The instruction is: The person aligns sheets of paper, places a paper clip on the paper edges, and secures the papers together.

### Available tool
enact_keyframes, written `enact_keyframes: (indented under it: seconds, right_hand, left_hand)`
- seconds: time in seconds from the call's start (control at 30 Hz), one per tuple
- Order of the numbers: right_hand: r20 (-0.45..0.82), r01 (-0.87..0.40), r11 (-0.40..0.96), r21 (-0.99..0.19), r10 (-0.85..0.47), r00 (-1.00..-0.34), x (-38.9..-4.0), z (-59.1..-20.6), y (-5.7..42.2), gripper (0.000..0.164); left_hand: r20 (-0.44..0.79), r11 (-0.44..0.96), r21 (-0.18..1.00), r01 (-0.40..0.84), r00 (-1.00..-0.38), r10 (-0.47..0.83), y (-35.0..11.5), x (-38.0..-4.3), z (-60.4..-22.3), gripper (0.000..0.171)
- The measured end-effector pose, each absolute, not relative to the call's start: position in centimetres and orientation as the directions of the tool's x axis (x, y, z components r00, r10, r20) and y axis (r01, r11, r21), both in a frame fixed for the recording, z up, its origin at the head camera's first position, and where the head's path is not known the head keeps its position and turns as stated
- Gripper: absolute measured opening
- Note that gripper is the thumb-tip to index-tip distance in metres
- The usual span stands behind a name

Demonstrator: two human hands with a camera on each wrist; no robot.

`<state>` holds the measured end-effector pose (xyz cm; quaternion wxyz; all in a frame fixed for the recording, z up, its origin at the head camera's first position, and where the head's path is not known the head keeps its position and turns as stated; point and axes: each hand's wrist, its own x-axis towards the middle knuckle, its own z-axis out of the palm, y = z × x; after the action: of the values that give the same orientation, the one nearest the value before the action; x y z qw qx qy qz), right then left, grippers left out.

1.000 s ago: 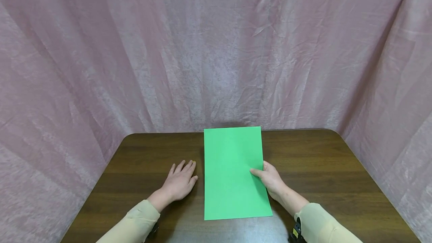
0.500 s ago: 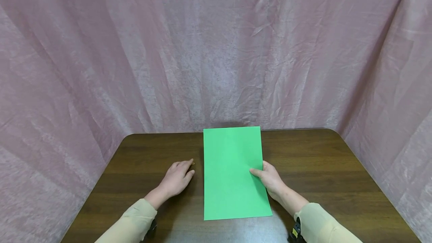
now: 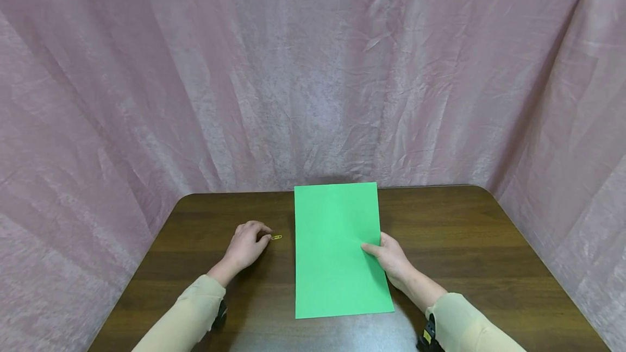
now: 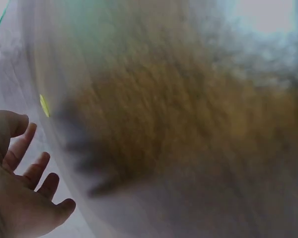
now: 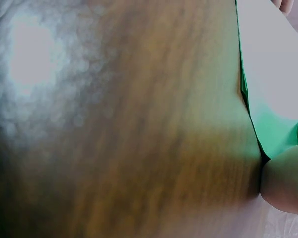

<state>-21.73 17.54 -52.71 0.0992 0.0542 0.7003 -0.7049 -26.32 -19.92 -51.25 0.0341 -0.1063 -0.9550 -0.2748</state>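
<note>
My right hand [image 3: 391, 258] pinches the right edge of a sheet of green paper [image 3: 332, 243], thumb on top and the fingers hidden behind it. At the paper's edge [image 5: 245, 91] in the right wrist view, more than one layer shows. A yellow paper clip [image 3: 276, 237] lies on the table left of the paper. Just left of it is my left hand [image 3: 244, 244], with thumb and index finger slightly apart and their tips right by the clip. The left wrist view shows this hand [image 4: 27, 173] with loosely bent fingers and a gap to the clip [image 4: 44, 105].
The brown wooden table [image 3: 464, 243] has rounded far corners. A pink velvet curtain [image 3: 293, 69] hangs behind it and along both sides. Light glares off the table near its front edge.
My left hand has drawn back leftward from lying flat with spread fingers to bent fingers. The yellow paper clip, mostly covered before, shows now. My right hand and the paper stay nearly still.
</note>
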Motion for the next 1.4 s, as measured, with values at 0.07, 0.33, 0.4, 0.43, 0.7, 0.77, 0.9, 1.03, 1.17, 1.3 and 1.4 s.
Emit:
enact_keyframes:
  seconds: [0.07, 0.33, 0.4, 0.43, 0.7, 0.77, 0.9, 1.03, 1.17, 1.3, 1.4]
  right_hand:
    - [-0.214, 0.214, 0.002, -0.977, -0.063, -0.975, -21.7, -52.8, 17.5, 0.044]
    - [-0.211, 0.211, 0.007, -0.977, -0.063, -0.975, -21.7, -52.8, 17.5, 0.044]
    - [-0.213, 0.213, 0.008, -0.977, -0.063, -0.975, -21.8, -52.8, 17.5, 0.044]
    - [-0.213, 0.213, 0.010, -0.977, -0.062, -0.975, -21.8, -52.8, 17.5, 0.044]
    - [-0.212, 0.211, 0.018, -0.977, -0.064, -0.975, -21.7, -52.6, 17.5, 0.044]
    - [-0.210, 0.209, 0.021, -0.978, -0.065, -0.975, -21.6, -52.6, 17.5, 0.045]
    - [-0.210, 0.208, 0.030, -0.978, -0.062, -0.976, -21.6, -52.6, 17.5, 0.045]
    - [-0.210, 0.208, 0.036, -0.978, -0.060, -0.976, -21.7, -52.6, 17.5, 0.046]
    - [-0.205, 0.203, 0.037, -0.979, -0.063, -0.977, -21.7, -52.7, 17.6, 0.046]
    - [-0.200, 0.198, 0.033, -0.980, -0.069, -0.977, -21.7, -52.7, 17.6, 0.047]
    - [-0.199, 0.197, 0.032, -0.980, -0.069, -0.978, -21.6, -52.7, 17.6, 0.047]
  left_hand:
    - [0.114, 0.827, 0.519, 0.214, -0.977, 0.181, -20.1, -26.8, -51.6, 0.016]
    - [0.097, 0.807, 0.554, 0.206, -0.978, 0.183, -20.1, -27.9, -52.7, 0.013]
    - [0.091, 0.798, 0.567, 0.202, -0.979, 0.182, -20.1, -27.9, -52.7, 0.013]
    - [0.087, 0.794, 0.574, 0.198, -0.980, 0.181, -20.1, -27.9, -52.7, 0.013]
    - [0.076, 0.795, 0.579, 0.182, -0.983, 0.170, -19.8, -28.1, -52.7, 0.015]
    - [0.074, 0.796, 0.578, 0.179, -0.983, 0.168, -19.7, -28.1, -52.7, 0.015]
    - [0.061, 0.800, 0.575, 0.171, -0.984, 0.167, -19.7, -28.2, -52.6, 0.016]
    - [0.044, 0.806, 0.570, 0.161, -0.985, 0.166, -19.7, -28.3, -52.5, 0.015]
    - [0.042, 0.811, 0.562, 0.160, -0.985, 0.165, -19.6, -28.4, -52.3, 0.013]
    - [0.052, 0.820, 0.547, 0.167, -0.985, 0.166, -19.5, -28.4, -52.4, 0.012]
    - [0.057, 0.825, 0.539, 0.170, -0.985, 0.166, -19.5, -28.3, -52.5, 0.012]
